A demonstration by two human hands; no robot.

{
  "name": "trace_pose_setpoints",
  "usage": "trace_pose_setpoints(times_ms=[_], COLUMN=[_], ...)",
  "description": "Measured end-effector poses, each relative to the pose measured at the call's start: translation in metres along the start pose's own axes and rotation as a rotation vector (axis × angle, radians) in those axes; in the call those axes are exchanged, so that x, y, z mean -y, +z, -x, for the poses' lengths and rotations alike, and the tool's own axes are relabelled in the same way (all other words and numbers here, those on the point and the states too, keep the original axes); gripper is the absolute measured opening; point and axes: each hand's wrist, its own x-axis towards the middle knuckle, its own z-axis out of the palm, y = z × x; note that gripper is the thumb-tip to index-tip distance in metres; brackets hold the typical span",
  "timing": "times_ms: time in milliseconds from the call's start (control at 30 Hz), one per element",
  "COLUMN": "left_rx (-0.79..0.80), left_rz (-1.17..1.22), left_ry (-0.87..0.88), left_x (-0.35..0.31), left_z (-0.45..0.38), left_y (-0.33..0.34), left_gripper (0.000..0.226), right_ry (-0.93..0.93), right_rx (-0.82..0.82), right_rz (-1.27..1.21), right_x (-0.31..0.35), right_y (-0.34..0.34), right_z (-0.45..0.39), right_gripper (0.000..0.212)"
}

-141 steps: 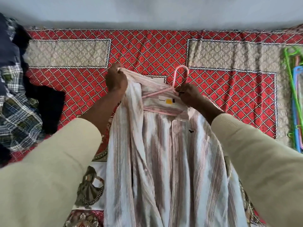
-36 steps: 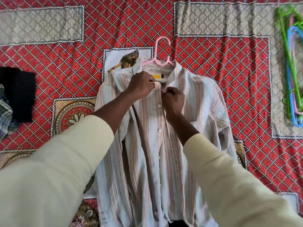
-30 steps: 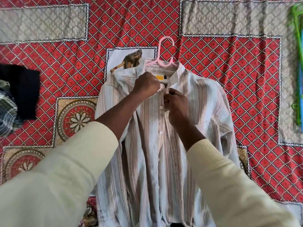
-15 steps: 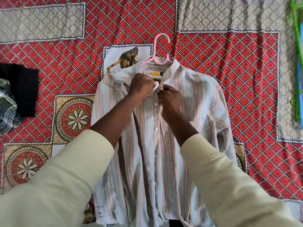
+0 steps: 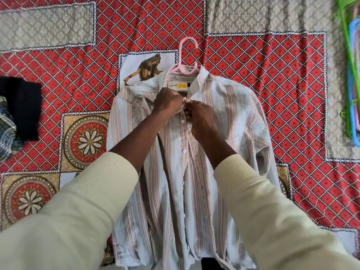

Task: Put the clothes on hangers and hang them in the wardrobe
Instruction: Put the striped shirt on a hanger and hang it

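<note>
A red patterned bedspread (image 5: pixel 253 78) carries the striped shirt (image 5: pixel 224 117), laid flat with a pink hanger (image 5: pixel 186 55) already inside its collar, hook poking out above. The step in hand looks like fastening the top button: the left hand (image 5: pixel 168 103) and right hand (image 5: pixel 198 115) both pinch the placket just below the collar. Next comes lifting by the hook. Spare hangers (image 5: pixel 352 75) lie far right, a dark garment pile (image 5: pixel 19 108) left; nothing obstructs.

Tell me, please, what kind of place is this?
Probably a bedroom at home. A patterned bedspread covers a wide flat surface, likely a bed. On it lie a striped shirt on a pink hanger, spare hangers and more clothes.
</note>
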Motion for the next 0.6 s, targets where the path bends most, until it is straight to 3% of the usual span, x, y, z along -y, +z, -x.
trace_pose_setpoints(times_ms=[200,600], left_rx=[-0.009,0.008], left_rz=[-0.037,-0.034], left_ry=[0.029,-0.015], left_x=[0.003,0.001], left_z=[0.004,0.000], left_y=[0.001,0.000], left_gripper=[0.019,0.015], right_ry=[0.067,0.129], right_rx=[0.041,0.045], right_rz=[0.129,-0.113], right_x=[0.010,0.000], right_y=[-0.002,-0.002], right_z=[-0.006,-0.004], right_gripper=[0.025,0.026])
